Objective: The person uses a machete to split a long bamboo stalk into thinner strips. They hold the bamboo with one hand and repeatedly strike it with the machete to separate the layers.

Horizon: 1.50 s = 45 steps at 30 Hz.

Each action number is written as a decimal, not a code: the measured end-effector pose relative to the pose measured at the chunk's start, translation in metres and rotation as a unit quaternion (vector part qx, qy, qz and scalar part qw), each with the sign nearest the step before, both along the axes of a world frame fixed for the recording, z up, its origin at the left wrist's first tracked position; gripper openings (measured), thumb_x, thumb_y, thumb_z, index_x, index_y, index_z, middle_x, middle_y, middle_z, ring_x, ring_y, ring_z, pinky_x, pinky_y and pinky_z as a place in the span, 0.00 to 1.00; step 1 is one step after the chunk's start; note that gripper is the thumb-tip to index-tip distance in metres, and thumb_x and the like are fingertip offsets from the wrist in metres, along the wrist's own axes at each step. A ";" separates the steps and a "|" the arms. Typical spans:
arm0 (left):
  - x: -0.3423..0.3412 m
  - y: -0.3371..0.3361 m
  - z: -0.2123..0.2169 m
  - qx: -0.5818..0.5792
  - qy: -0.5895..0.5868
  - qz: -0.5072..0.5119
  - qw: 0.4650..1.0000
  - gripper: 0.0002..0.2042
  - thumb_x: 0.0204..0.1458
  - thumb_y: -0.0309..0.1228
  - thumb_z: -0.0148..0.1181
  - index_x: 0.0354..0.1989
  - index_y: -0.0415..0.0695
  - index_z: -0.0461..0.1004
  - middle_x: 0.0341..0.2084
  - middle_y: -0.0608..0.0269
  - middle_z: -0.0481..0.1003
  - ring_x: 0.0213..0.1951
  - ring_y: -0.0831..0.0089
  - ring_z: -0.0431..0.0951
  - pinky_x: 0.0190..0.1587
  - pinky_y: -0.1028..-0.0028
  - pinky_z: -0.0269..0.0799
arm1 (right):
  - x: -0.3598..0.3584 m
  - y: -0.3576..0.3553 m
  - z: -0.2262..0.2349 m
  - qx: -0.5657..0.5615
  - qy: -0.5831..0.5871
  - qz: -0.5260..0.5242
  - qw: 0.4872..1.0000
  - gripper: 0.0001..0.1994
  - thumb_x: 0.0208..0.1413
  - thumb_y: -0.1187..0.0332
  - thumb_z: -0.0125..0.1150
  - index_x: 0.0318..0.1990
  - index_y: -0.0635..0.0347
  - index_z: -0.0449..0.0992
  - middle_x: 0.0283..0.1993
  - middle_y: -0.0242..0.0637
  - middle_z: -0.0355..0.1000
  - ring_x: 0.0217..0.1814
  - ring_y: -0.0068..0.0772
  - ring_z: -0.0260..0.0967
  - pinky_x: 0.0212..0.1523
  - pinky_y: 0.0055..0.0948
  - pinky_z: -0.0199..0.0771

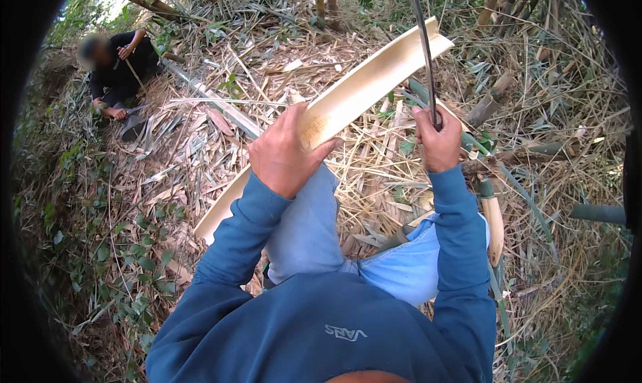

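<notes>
A long split length of bamboo (pixel 364 82), pale and hollowed like a trough, slants from beside my left thigh up to the far right. My left hand (pixel 286 154) is closed round its middle, thumb stretched across the hollow side. In my right hand (pixel 439 139) is a long, narrow, dark machete (pixel 424 38), gripped in a fist and pointing upward. Its blade crosses in front of the bamboo's far end; whether the two touch, I cannot tell. The machete's handle is mostly hidden by my fingers.
Dry leaves and bamboo shavings (pixel 374 159) litter the ground. A split bamboo pole (pixel 224 109) lies beyond my left hand. Cut stumps (pixel 491 101) and a pale-ended bamboo piece (pixel 492 222) are on the right. Another person (pixel 120 68) crouches at the far left, holding a thin stick.
</notes>
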<state>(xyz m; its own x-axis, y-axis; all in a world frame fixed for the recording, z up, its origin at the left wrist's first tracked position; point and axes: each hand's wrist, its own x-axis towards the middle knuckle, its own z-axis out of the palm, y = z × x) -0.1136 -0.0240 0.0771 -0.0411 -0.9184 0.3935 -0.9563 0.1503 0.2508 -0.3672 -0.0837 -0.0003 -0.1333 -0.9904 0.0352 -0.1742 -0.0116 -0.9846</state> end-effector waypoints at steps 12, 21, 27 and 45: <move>-0.007 -0.002 -0.004 -0.011 -0.019 -0.035 0.999 0.34 0.38 0.53 0.75 0.49 0.41 0.73 0.34 0.53 0.80 0.32 0.60 0.83 0.33 0.67 0.79 | 0.024 -0.019 0.010 -0.047 -0.140 -0.024 0.989 0.18 0.56 0.58 0.69 0.28 0.67 0.76 0.18 0.26 0.69 0.20 0.13 0.58 0.22 0.20 0.57; -0.006 0.001 0.001 -0.032 -0.013 -0.036 0.999 0.35 0.40 0.50 0.76 0.52 0.38 0.72 0.40 0.49 0.80 0.36 0.56 0.84 0.39 0.64 0.80 | 0.037 -0.028 0.004 -0.057 -0.126 -0.034 0.990 0.17 0.56 0.60 0.69 0.27 0.66 0.74 0.17 0.26 0.67 0.20 0.13 0.58 0.22 0.21 0.58; -0.002 0.001 0.000 -0.044 -0.009 -0.041 0.998 0.31 0.44 0.48 0.73 0.51 0.38 0.73 0.39 0.48 0.80 0.36 0.55 0.84 0.38 0.64 0.80 | 0.039 -0.029 0.001 -0.050 -0.125 -0.025 0.991 0.17 0.56 0.60 0.69 0.28 0.66 0.75 0.17 0.27 0.68 0.20 0.14 0.59 0.23 0.22 0.59; -0.001 0.002 0.001 -0.059 0.007 -0.035 0.998 0.22 0.51 0.40 0.69 0.50 0.38 0.76 0.38 0.47 0.81 0.36 0.57 0.84 0.38 0.66 0.80 | 0.039 -0.026 0.005 -0.051 -0.122 -0.008 0.991 0.17 0.57 0.60 0.67 0.29 0.67 0.76 0.21 0.30 0.73 0.22 0.14 0.64 0.25 0.20 0.63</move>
<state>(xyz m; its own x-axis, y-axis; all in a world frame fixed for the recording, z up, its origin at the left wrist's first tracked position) -0.1145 -0.0224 0.0776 -0.0976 -0.8611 0.4990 -0.9389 0.2460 0.2408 -0.3283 -0.1092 0.0043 -0.1661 -0.9811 0.0994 0.0675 -0.1119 -0.9914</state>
